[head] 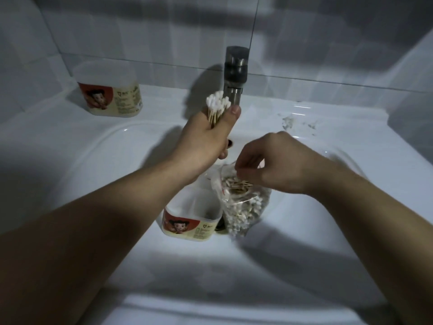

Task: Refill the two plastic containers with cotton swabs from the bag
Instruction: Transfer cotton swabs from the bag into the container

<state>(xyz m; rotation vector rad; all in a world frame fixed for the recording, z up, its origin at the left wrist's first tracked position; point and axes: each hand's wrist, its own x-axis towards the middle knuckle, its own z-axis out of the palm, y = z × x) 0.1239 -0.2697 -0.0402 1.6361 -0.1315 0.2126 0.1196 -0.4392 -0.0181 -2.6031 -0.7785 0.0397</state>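
My left hand (206, 137) grips a bundle of cotton swabs (216, 106) upright above the sink basin, white tips up. My right hand (271, 160) reaches into the mouth of the clear plastic bag (243, 207) of swabs and pinches a few wooden sticks there. The bag stands in the basin, touching an open plastic container (189, 219) with a red cartoon label on its left. A second container (109, 90) with the same label stands on the sink ledge at the back left; whether it has a lid I cannot tell.
A metal faucet (235, 73) rises behind my left hand. The white sink (93, 165) fills the view, with tiled wall behind. Small scraps of clear plastic (289, 120) lie on the ledge at the back right.
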